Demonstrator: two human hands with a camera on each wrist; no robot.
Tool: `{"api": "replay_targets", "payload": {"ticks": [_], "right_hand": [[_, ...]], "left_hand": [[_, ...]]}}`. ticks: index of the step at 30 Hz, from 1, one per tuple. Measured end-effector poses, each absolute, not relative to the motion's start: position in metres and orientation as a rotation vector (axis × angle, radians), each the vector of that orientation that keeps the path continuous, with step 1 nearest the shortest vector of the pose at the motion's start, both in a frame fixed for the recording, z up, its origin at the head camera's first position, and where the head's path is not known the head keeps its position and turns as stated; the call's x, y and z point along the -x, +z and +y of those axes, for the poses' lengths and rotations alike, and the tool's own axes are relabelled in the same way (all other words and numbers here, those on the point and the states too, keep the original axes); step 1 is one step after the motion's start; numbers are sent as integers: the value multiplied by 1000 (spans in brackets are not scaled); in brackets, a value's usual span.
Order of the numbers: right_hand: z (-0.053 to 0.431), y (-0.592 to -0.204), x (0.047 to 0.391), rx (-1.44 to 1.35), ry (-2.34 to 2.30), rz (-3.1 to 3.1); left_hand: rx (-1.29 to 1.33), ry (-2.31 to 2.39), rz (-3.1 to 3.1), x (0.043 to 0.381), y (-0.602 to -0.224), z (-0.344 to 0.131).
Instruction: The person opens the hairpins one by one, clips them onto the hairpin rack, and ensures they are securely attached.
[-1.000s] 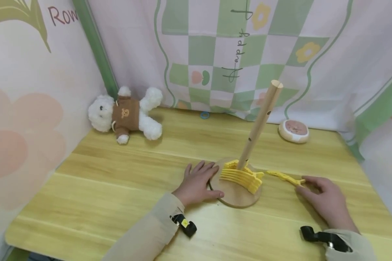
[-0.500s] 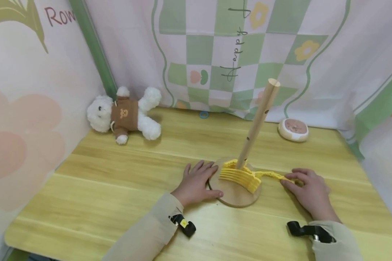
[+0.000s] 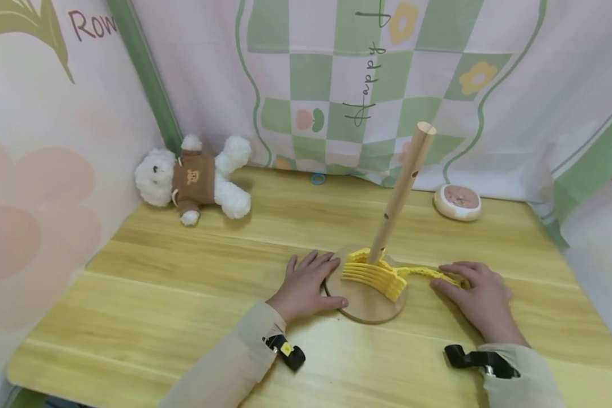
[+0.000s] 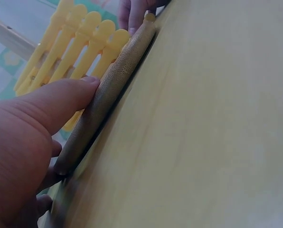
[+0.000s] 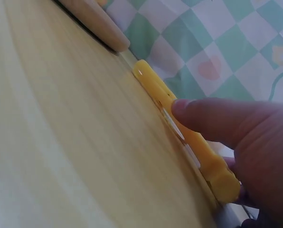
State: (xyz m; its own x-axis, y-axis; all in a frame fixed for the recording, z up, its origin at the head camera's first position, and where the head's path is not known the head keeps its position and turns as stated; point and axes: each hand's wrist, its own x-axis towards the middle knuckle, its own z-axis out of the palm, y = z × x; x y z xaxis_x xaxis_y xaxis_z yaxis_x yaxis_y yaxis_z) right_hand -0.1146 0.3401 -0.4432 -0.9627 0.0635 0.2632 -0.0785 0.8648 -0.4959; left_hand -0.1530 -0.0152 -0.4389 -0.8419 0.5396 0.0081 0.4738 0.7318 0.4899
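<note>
My left hand (image 3: 306, 288) rests spread on the left rim of a round wooden base (image 3: 369, 311), its thumb lying along the near edge. In the left wrist view, the thumb touches the edge of the base (image 4: 114, 78) beside yellow toy picket fence panels (image 4: 87, 47). These yellow panels (image 3: 372, 277) stand on the base around the foot of a tilted-looking wooden pole (image 3: 403, 192). To their right, my right hand (image 3: 481, 297) pinches another yellow fence panel (image 3: 423, 272) low at the tabletop, its far end close to the base. The right wrist view has the thumb on this panel (image 5: 205, 154).
A white plush dog (image 3: 196, 175) in a brown shirt lies at the back left of the wooden table (image 3: 183, 300). At the back edge are a small blue ring (image 3: 318, 179) and a round pink-and-white device (image 3: 458, 202). Printed curtains (image 3: 311, 79) hang behind.
My right hand has moved left, bringing the fence panel closer to the base, with little motion in the last half second. The left hand stays on the base.
</note>
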Motion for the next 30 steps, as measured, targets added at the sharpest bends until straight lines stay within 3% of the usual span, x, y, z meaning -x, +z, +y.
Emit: {"api": "replay_targets", "payload": {"ticks": [30], "right_hand": [[320,-446,126,-105,777,-2759]], "left_hand": [[-824,730,2807,154,-440,-15]]}}
